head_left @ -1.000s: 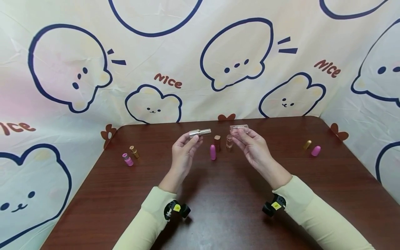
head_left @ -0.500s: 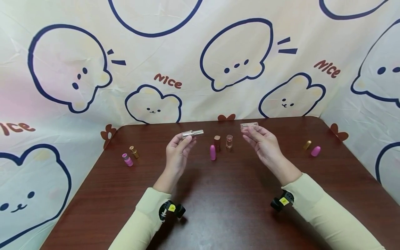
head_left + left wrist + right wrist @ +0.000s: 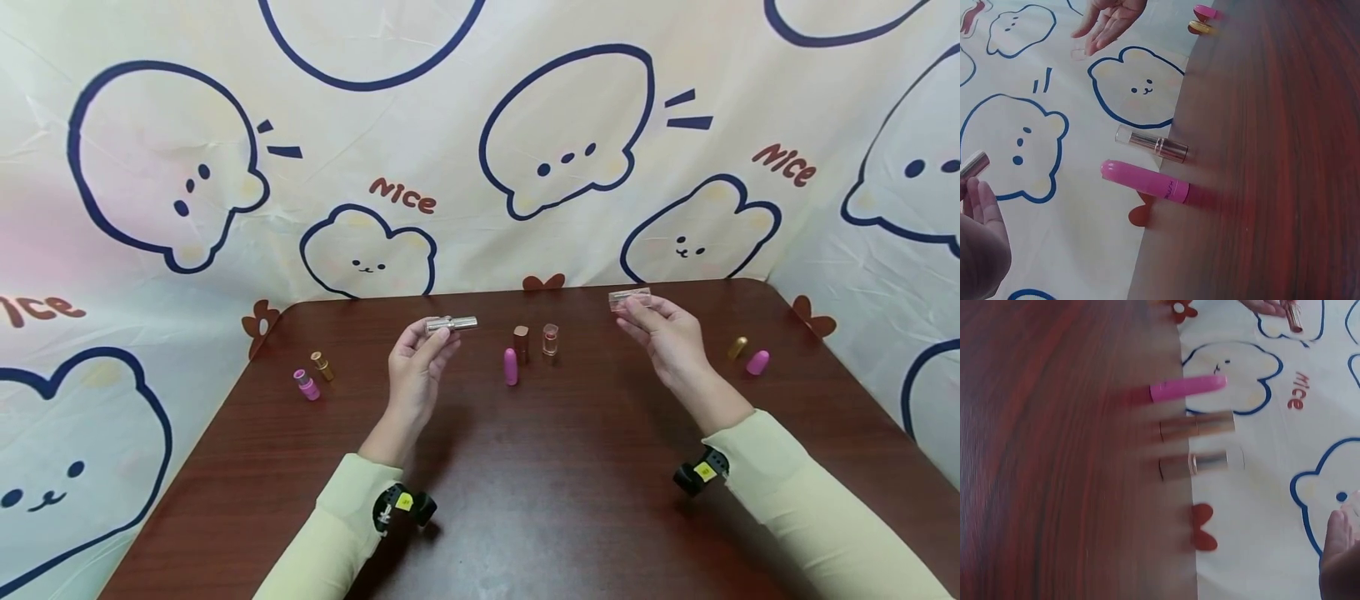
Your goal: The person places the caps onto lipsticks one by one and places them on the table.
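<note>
Raised over the left-centre of the table, my left hand (image 3: 414, 375) pinches a shiny silvery lipstick tube (image 3: 452, 324) between thumb and fingers, lying level and pointing right. My right hand (image 3: 675, 346), further right, holds a clear lipstick cap (image 3: 624, 301) by its right end. Between the hands stand three upright lipsticks: a pink one (image 3: 511, 367), a brown-gold one (image 3: 521, 343) and one with a clear top (image 3: 551, 340). In the right wrist view only some fingers (image 3: 1337, 540) show at the edge.
At the left of the brown table (image 3: 555, 483) are an uncapped pink lipstick base (image 3: 307, 384) and a gold base (image 3: 322, 365). On the right lie a gold cap (image 3: 738, 347) and a pink cap (image 3: 758, 362). A printed cloth (image 3: 465, 125) hangs behind.
My hands have moved apart: the left one leftward with the lipstick tube, the right one rightward and slightly farther back with the clear cap. The things on the table have stayed put.
</note>
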The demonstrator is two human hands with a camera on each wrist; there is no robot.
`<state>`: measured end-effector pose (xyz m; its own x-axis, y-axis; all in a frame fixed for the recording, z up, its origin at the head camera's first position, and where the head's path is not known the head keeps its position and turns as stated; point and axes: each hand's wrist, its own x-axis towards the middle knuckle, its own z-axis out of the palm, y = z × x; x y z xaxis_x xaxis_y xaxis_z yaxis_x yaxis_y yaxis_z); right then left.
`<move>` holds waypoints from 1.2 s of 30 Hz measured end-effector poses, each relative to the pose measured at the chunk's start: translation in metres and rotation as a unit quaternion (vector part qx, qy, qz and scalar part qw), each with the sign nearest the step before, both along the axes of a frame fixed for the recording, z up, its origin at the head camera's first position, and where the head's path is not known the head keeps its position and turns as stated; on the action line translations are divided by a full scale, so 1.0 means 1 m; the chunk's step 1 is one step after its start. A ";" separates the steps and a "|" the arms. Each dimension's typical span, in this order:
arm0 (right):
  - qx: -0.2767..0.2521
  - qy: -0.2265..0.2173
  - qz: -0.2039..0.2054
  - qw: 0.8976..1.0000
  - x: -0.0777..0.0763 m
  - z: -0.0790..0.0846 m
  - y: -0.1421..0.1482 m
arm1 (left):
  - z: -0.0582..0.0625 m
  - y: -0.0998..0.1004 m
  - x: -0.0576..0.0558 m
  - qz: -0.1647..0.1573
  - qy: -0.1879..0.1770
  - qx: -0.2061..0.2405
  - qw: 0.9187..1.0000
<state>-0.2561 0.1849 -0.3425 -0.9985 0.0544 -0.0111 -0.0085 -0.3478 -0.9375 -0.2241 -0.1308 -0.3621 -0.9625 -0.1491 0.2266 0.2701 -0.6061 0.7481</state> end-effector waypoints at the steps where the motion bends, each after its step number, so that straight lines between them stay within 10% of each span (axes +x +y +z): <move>1: 0.003 -0.004 -0.006 1.000 -0.001 0.000 0.004 | 0.000 -0.001 0.000 0.001 -0.003 -0.003 1.000; 11: 0.161 -0.038 -0.107 0.980 -0.018 -0.006 0.041 | 0.000 -0.011 0.000 0.012 -0.030 -0.036 0.999; 23: 0.487 -0.049 -0.170 0.856 -0.032 -0.025 0.072 | -0.002 -0.021 0.001 0.022 -0.048 -0.042 0.998; 36: 0.554 -0.051 -0.159 0.816 -0.050 -0.044 0.087 | -0.010 -0.026 0.003 0.019 -0.048 -0.059 0.997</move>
